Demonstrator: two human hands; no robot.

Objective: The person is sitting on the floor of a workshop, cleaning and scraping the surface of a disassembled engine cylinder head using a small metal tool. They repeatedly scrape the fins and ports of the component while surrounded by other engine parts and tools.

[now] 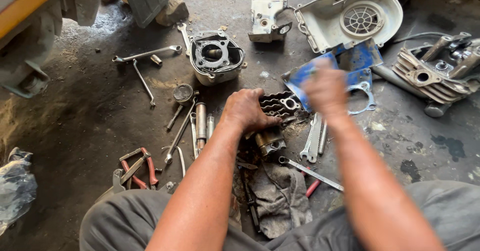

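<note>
While left hand (245, 110) grips, cylinder (278, 104) under fingers (260, 118).

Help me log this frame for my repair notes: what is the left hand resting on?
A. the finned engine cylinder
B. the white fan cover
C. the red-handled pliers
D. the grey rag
A: the left hand grips the dark finned engine cylinder on the floor; the pliers, fan cover and rag lie apart from it.
</note>
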